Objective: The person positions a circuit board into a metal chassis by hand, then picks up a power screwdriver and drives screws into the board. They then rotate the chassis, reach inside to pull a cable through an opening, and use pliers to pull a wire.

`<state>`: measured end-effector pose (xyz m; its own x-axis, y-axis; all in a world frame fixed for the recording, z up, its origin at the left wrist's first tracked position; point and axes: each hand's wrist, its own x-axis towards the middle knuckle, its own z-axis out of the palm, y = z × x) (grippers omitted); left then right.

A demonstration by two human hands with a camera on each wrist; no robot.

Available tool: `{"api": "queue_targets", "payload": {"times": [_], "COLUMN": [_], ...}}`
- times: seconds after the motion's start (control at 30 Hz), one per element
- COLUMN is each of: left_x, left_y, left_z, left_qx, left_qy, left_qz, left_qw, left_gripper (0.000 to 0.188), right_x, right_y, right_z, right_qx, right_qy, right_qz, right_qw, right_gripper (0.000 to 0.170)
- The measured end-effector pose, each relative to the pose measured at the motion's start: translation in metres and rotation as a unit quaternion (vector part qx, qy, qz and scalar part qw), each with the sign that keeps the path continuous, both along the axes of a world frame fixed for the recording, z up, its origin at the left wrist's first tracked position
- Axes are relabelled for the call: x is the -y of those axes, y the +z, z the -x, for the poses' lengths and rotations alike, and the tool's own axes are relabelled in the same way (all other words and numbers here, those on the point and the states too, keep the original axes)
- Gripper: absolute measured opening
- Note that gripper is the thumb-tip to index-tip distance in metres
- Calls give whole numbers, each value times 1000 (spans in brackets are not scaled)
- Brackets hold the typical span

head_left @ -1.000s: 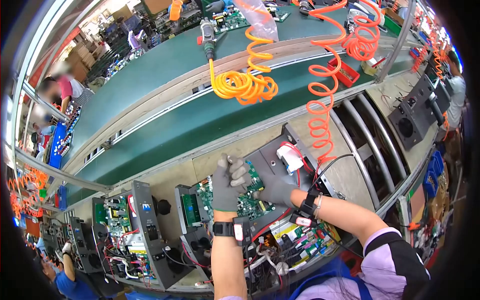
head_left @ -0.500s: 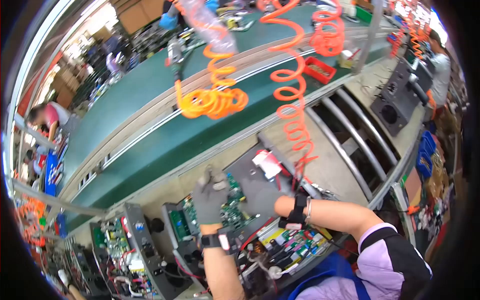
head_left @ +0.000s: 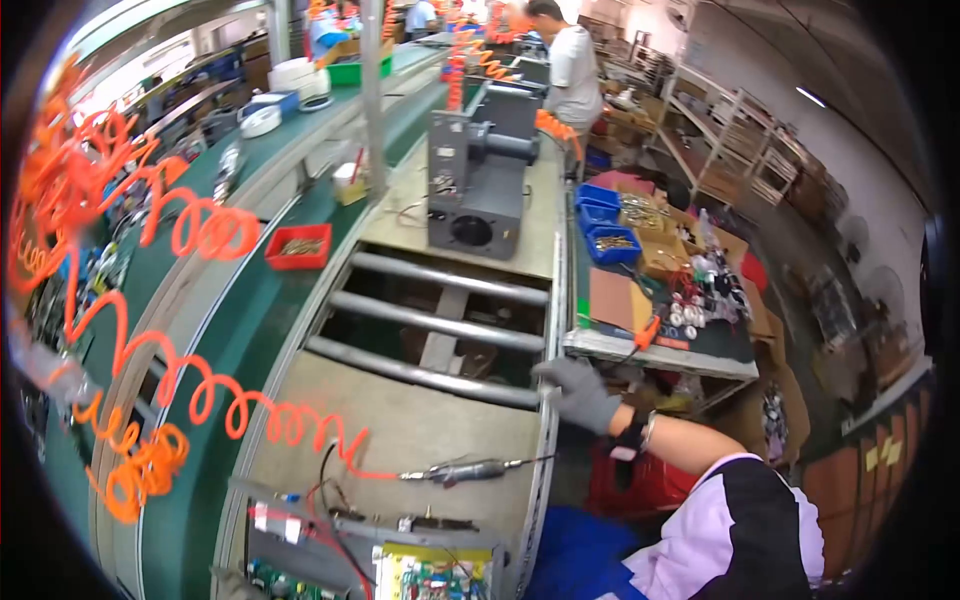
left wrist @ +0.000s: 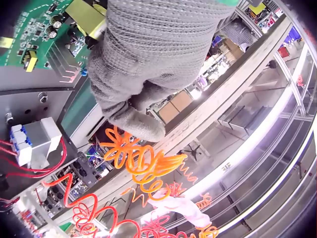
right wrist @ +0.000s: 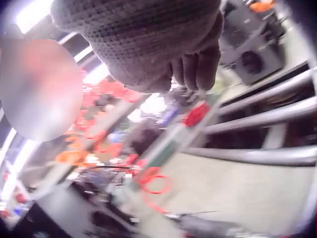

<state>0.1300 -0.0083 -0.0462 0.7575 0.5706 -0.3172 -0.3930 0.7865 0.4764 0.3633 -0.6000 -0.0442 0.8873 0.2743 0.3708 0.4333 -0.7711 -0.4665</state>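
My gloved right hand point(head_left: 580, 393) hangs over the bench's near edge beside the metal rollers point(head_left: 440, 325), fingers loosely bent and nothing visible in them. In the right wrist view, the right hand point(right wrist: 143, 44) shows above a blurred scene. A slim air driver point(head_left: 465, 472) on a red coiled hose lies on the bench, apart from both hands. At the bottom left, my gloved left hand point(head_left: 235, 583) is mostly cut off beside the grey chassis. The left wrist view shows the left hand point(left wrist: 153, 54) with loosely bent fingers, next to a green circuit board point(left wrist: 37, 29) and a white component point(left wrist: 34, 141).
Beyond the rollers stands a grey metal unit point(head_left: 475, 180). A red parts tray point(head_left: 298, 246) sits on the green conveyor point(head_left: 230, 340). Blue bins point(head_left: 610, 235) and loose parts cover a side table point(head_left: 680, 345). Coiled hoses hang at left; a person point(head_left: 573, 75) stands at the back.
The head view has swung to the right. My right hand has left the circuit board and moved right, past the rollers' near end. My left hand is now near the view's bottom edge.
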Motion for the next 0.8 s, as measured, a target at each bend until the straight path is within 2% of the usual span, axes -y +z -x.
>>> {"api": "queue_targets", "payload": {"times": [0.07, 0.13, 0.17, 0.2, 0.27, 0.33, 0.37, 0.4, 0.47, 0.5, 0.53, 0.63, 0.8], "left_x": [10, 21, 27, 32, 42, 50, 55, 56, 56, 53, 49, 39, 25], "left_y": [8, 14, 16, 18, 20, 23, 23, 23, 26, 29, 34, 40, 29], "left_z": [-13, -24, -30, -36, -42, -46, -50, -48, -40, -32, -21, -3, 3], "left_qx": [-16, -31, -38, -43, -53, -61, -64, -65, -62, -56, -46, 7, 103], "left_qy": [-7, -12, -12, -12, -7, 3, 5, 9, 25, 38, 50, 65, 37], "left_qz": [-5, -7, -10, -10, -7, -7, -7, -3, 4, 10, 23, 72, 153], "left_qw": [1000, 999, 999, 999, 999, 998, 998, 998, 998, 998, 997, 995, 982], "left_gripper": [29, 32, 33, 34, 36, 38, 39, 41, 43, 44, 45, 49, 55], "right_x": [106, 219, 262, 294, 319, 320, 339, 318, 361, 362, 367, 372, 374], "right_y": [-43, -91, -96, -100, -90, -79, -97, -80, -128, -128, -138, -150, -131], "right_z": [-13, -20, -25, -34, -43, -60, -67, -76, -86, -103, -102, -92, -58], "right_qx": [-38, -47, -122, -196, -185, -235, -190, -212, -48, -142, -36, -29, 52], "right_qy": [-195, -293, -331, -360, -406, -389, -348, -349, -260, -237, -169, -138, -134], "right_qz": [80, 166, 234, 300, 401, 464, 516, 494, 486, 442, 414, 372, 266], "right_qw": [977, 940, 906, 861, 800, 760, 759, 768, 833, 853, 894, 918, 953], "right_gripper": [32, 38, 40, 43, 63, 77, 75, 70, 50, 27, 10, 14, 27]}}
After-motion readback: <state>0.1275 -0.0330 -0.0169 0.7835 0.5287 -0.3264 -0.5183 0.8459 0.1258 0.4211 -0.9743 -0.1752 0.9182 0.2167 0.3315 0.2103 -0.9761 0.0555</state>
